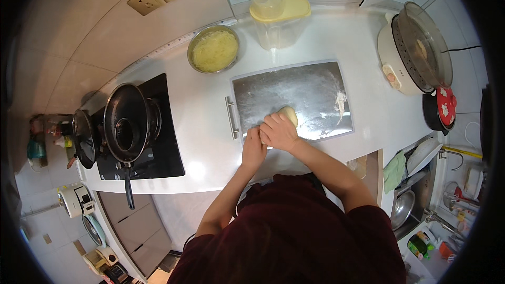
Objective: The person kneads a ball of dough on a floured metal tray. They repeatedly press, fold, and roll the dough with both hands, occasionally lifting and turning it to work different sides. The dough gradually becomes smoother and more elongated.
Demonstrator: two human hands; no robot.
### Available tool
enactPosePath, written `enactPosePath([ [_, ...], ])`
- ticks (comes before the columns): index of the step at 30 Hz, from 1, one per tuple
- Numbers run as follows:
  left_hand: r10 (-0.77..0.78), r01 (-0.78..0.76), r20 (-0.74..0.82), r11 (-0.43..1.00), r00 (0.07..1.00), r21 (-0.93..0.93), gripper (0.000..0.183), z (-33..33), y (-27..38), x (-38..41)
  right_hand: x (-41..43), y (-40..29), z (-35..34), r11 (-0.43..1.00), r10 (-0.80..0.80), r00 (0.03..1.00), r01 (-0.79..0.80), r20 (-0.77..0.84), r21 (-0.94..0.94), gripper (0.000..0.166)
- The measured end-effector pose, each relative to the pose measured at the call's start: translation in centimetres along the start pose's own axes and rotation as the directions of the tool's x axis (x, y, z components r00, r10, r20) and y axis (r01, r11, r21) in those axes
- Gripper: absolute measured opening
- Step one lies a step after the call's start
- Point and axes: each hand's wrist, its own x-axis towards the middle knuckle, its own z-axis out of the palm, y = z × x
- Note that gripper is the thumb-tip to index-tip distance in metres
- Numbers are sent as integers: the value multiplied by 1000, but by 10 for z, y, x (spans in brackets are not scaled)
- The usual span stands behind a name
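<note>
A lump of pale dough (pixel 290 116) lies on a flat metal board (pixel 282 86) that is streaked with white flour. My right hand (pixel 278 131) is wrapped over the dough, covering most of it. Close against it, my left hand (pixel 253 148) curls its fingers around the near left end of the dough. Both hands are at the board's front left edge, and the underside of the dough is hidden. A patch of flour or dough scraps (pixel 340 102) sticks to the board's right side.
A metal bowl of pale yellow shreds (pixel 215 50) and a yellow-lidded plastic container (pixel 278 27) stand behind the board. Pans (pixel 128 122) sit on the black cooktop (pixel 167 142) at left. At right are an electric steamer (pixel 394 59), a red-lidded pot (pixel 444 108) and the sink (pixel 414 213).
</note>
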Motion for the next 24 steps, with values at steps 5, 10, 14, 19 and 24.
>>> enactPosePath([
  [5,-194,195,42,980,980,-27,31,-5,-3,-1,22,6,20,991,-122,964,133,-236,29,17],
  [10,-274,266,96,960,957,89,26,-13,-9,10,52,13,39,981,-130,990,137,-55,139,25],
  [14,-373,349,158,923,914,160,30,-16,-14,21,73,27,58,953,-207,977,212,-48,216,25],
  [19,-463,465,68,886,884,-3,32,-15,-21,38,98,37,75,941,-234,971,239,-49,239,22],
  [24,-599,610,167,687,783,-395,33,-29,-26,51,129,24,65,987,-53,942,-1,331,162,24],
])
